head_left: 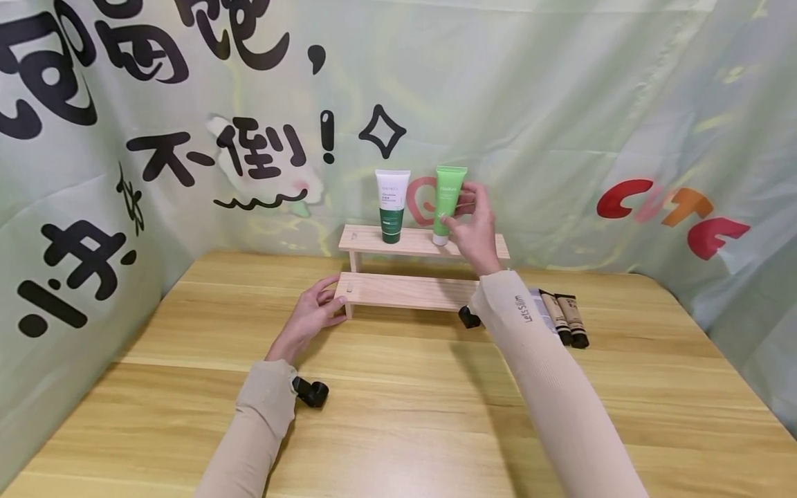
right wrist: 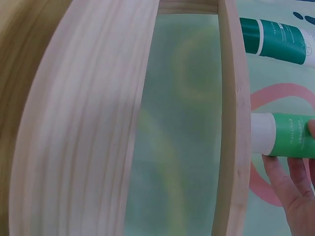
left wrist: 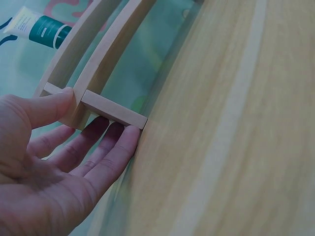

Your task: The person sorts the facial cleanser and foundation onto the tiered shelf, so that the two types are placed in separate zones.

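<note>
A two-tier wooden shelf (head_left: 398, 289) stands on the table. My left hand (head_left: 313, 311) holds its left end, thumb (left wrist: 51, 105) on the lower board's edge and fingertips (left wrist: 129, 135) against the side leg. On the upper tier, my right hand (head_left: 476, 232) pinches a light green squeeze tube (head_left: 447, 200) between thumb and fingers. That tube is upright, its white cap (right wrist: 262, 133) right at the upper board (right wrist: 234, 128). To its left on the same tier stands a white and dark green tube (head_left: 391, 207), cap down.
Right of the shelf, two brown tubes with black caps (head_left: 565, 319) lie on the table (head_left: 386, 408), beside something clear and partly hidden by my right sleeve (head_left: 529, 346). A printed cloth (head_left: 535, 104) hangs close behind the shelf and along both sides.
</note>
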`<control>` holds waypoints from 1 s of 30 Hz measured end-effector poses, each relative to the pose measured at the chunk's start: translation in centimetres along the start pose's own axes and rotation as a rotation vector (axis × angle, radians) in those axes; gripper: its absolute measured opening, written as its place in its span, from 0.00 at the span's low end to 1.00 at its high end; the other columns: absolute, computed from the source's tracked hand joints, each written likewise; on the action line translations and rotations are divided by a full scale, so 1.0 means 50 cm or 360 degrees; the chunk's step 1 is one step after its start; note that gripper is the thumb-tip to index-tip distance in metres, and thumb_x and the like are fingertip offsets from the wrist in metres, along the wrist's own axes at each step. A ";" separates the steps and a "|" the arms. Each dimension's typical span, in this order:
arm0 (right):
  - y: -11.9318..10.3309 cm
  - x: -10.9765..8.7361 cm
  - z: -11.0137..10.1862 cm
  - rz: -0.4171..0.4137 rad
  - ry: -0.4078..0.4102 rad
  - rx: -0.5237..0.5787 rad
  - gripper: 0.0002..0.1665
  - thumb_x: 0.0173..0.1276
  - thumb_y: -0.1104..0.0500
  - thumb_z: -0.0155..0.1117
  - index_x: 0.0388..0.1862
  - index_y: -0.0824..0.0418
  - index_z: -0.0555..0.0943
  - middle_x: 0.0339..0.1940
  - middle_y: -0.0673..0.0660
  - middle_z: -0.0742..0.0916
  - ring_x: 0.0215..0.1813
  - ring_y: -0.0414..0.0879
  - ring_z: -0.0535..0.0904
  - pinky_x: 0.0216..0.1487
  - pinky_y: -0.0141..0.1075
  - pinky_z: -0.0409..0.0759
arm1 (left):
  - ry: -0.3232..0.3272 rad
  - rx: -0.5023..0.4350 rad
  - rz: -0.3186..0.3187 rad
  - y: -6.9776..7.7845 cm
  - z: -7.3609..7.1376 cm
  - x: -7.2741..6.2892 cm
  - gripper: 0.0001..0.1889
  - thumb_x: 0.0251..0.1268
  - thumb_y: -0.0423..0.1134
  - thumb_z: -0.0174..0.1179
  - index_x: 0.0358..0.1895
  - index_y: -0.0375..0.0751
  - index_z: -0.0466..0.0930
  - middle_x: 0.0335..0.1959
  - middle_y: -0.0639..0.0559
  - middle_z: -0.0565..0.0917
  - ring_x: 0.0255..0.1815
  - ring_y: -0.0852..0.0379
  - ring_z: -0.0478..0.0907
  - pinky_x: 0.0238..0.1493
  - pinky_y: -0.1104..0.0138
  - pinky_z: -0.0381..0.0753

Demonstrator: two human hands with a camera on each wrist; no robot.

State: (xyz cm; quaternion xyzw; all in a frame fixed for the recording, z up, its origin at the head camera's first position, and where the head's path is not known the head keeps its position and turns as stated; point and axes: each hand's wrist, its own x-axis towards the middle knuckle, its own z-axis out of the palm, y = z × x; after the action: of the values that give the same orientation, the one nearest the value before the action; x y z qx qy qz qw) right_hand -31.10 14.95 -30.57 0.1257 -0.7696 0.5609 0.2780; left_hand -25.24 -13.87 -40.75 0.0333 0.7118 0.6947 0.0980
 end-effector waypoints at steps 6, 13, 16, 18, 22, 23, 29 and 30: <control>-0.001 -0.003 -0.008 0.0021 -0.0055 -0.0003 0.34 0.61 0.80 0.66 0.66 0.70 0.69 0.53 0.70 0.80 0.51 0.60 0.77 0.62 0.52 0.76 | -0.0003 -0.0001 -0.0007 -0.001 0.000 0.001 0.30 0.80 0.26 0.49 0.80 0.35 0.53 0.69 0.26 0.67 0.66 0.30 0.70 0.61 0.52 0.81; -0.015 -0.004 -0.037 0.0189 -0.0148 0.0090 0.37 0.62 0.79 0.66 0.69 0.72 0.66 0.56 0.71 0.78 0.57 0.63 0.76 0.63 0.47 0.77 | -0.0015 -0.0011 -0.0005 -0.002 -0.002 0.001 0.30 0.80 0.26 0.48 0.80 0.35 0.53 0.70 0.26 0.67 0.67 0.30 0.70 0.61 0.51 0.80; -0.016 -0.002 -0.058 0.0271 -0.0165 0.0050 0.36 0.63 0.78 0.65 0.69 0.73 0.66 0.56 0.72 0.78 0.56 0.62 0.78 0.57 0.40 0.81 | -0.0011 -0.0009 -0.0009 -0.001 -0.003 0.000 0.30 0.80 0.26 0.48 0.80 0.36 0.53 0.70 0.27 0.67 0.67 0.31 0.70 0.61 0.52 0.80; -0.006 0.003 -0.072 0.0340 -0.0179 0.0032 0.35 0.64 0.77 0.64 0.69 0.72 0.65 0.57 0.72 0.78 0.54 0.59 0.78 0.53 0.38 0.85 | -0.0011 -0.0004 -0.0010 0.000 -0.003 0.000 0.30 0.80 0.26 0.48 0.80 0.36 0.53 0.70 0.27 0.67 0.67 0.31 0.70 0.61 0.52 0.81; -0.006 0.000 -0.103 0.0467 -0.0209 0.0042 0.36 0.67 0.76 0.63 0.71 0.72 0.63 0.60 0.72 0.77 0.51 0.51 0.78 0.49 0.39 0.88 | -0.0009 -0.0004 -0.0011 0.001 -0.002 0.002 0.30 0.79 0.26 0.49 0.80 0.36 0.53 0.69 0.27 0.67 0.66 0.31 0.70 0.60 0.52 0.81; -0.007 -0.002 -0.112 0.0488 -0.0217 0.0053 0.36 0.67 0.76 0.63 0.72 0.72 0.63 0.60 0.73 0.76 0.50 0.50 0.78 0.49 0.39 0.88 | -0.0010 -0.0004 -0.0011 0.001 -0.001 0.002 0.30 0.79 0.26 0.48 0.80 0.35 0.53 0.69 0.27 0.67 0.66 0.31 0.71 0.60 0.52 0.81; -0.003 -0.017 -0.166 0.0517 -0.0234 0.0059 0.36 0.70 0.74 0.62 0.74 0.71 0.61 0.59 0.71 0.76 0.48 0.46 0.79 0.48 0.36 0.87 | -0.0009 -0.0006 -0.0010 0.001 0.000 -0.001 0.30 0.79 0.25 0.48 0.80 0.35 0.54 0.69 0.27 0.68 0.66 0.31 0.71 0.60 0.52 0.81; -0.001 -0.019 -0.175 0.0516 -0.0234 0.0048 0.36 0.71 0.73 0.62 0.75 0.71 0.61 0.59 0.71 0.76 0.48 0.46 0.80 0.48 0.36 0.87 | -0.0010 -0.0007 -0.0007 0.001 -0.001 -0.001 0.30 0.79 0.25 0.48 0.80 0.35 0.54 0.69 0.26 0.68 0.66 0.31 0.71 0.61 0.52 0.81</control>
State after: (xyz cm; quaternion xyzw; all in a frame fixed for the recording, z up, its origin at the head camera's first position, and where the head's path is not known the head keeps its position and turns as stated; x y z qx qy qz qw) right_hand -27.80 22.99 -29.18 0.0449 -0.7895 0.5992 0.1251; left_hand -25.19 -13.91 -40.69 0.0338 0.7100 0.6959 0.1018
